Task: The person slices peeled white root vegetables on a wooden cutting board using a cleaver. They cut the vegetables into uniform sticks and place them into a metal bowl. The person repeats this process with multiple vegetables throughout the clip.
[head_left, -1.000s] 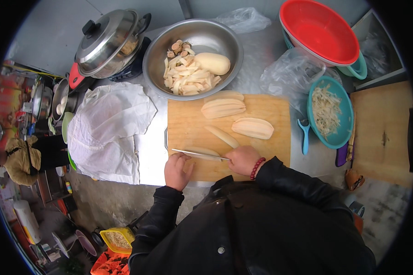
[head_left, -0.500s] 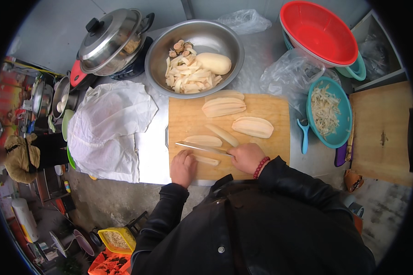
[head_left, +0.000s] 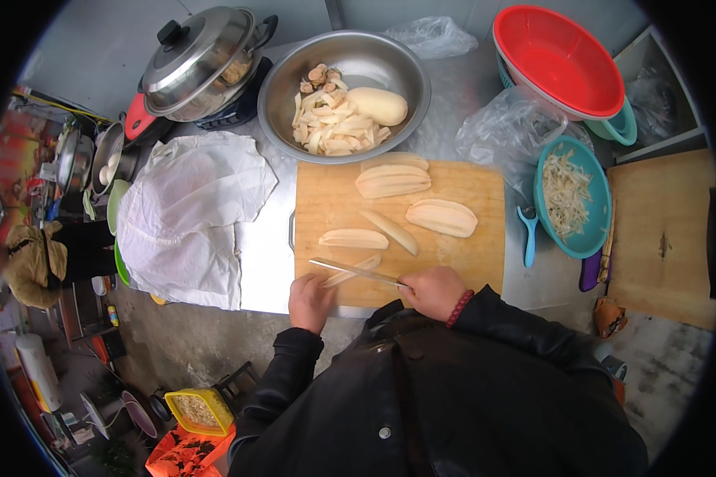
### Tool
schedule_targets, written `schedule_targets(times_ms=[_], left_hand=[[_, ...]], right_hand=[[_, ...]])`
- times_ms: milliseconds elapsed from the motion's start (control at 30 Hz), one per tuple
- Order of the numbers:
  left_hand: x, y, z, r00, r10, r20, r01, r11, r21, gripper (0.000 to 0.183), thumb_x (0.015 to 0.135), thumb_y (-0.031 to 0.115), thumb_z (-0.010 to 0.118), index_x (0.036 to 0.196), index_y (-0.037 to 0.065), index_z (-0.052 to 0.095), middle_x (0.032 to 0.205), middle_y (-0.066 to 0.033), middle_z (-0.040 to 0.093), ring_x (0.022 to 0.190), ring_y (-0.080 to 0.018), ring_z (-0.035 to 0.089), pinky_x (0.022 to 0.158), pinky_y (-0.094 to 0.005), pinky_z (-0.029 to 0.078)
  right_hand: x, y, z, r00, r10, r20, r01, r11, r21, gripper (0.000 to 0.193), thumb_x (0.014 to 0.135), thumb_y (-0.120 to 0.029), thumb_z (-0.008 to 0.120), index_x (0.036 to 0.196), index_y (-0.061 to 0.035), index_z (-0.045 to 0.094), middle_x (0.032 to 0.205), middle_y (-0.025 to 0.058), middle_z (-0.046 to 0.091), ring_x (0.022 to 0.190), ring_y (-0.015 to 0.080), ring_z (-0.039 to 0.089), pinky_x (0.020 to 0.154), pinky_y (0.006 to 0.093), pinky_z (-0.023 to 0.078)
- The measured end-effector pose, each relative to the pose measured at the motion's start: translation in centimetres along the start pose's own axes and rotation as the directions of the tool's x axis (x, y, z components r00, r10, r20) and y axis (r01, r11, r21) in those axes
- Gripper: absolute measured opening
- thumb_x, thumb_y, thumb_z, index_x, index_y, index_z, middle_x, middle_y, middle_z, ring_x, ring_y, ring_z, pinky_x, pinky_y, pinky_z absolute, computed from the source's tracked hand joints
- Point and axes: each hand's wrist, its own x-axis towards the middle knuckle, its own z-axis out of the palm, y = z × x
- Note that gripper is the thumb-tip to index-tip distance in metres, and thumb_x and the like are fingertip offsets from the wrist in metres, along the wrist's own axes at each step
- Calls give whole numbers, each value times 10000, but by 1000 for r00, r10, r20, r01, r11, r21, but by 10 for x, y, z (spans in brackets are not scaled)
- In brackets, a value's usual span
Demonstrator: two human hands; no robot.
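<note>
My right hand (head_left: 434, 291) is closed round the handle of a knife (head_left: 358, 271). Its blade points left across a pale strip (head_left: 369, 263) of what looks like peeled lotus root, crossing it at a slant. At the strip's lower left end, my left hand (head_left: 312, 302) has its fingers bent together on it, fingertips partly hidden. Both hands are at the near edge of the wooden cutting board (head_left: 469, 266). Further up the board lie a flat lotus root slice (head_left: 354, 238), a rounded side piece (head_left: 389, 232), a ridged slice (head_left: 442, 217) and stacked slices (head_left: 393, 181).
Behind the board stands a steel bowl (head_left: 411, 75) with a whole peeled root and chopped pieces. To the right are a blue peeler (head_left: 529, 237), a teal basin (head_left: 605, 199) of shreds and a red colander (head_left: 561, 60). A white cloth (head_left: 191, 222) covers the left side.
The strip under the knife has turned to a steeper slant. My left hand has shifted slightly left and down, and the blade sits a little lower, away from the flat slice.
</note>
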Motion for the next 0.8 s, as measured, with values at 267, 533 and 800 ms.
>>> schedule_targets(times_ms=[267, 533, 800], left_hand=[[-6, -18, 11, 1000, -13, -25, 13, 1000, -23, 174, 768, 65, 783, 927, 55, 713, 1001, -134, 687, 951, -340, 645, 843, -414, 535], [-2, -16, 10, 999, 30, -15, -31, 998, -58, 158, 755, 42, 782, 894, 58, 710, 966, -117, 690, 921, -337, 655, 817, -412, 543], [-8, -11, 3, 997, -69, -33, 67, 996, -52, 177, 773, 79, 789, 932, 55, 714, 993, -126, 692, 943, -347, 654, 837, -416, 544]], right_hand=[[2, -6, 3, 996, 60, 70, -58, 998, -32, 200, 907, -222, 567, 834, -83, 691, 757, 172, 679, 729, 401, 657, 669, 528, 507], [20, -3, 22, 986, 90, 141, -78, 993, -88, 182, 871, -164, 536, 834, -73, 689, 801, 179, 689, 767, 395, 666, 676, 529, 511], [6, -9, 19, 999, -39, 30, 39, 999, 10, 176, 875, -213, 583, 831, -76, 685, 783, 158, 683, 759, 389, 662, 674, 527, 511]])
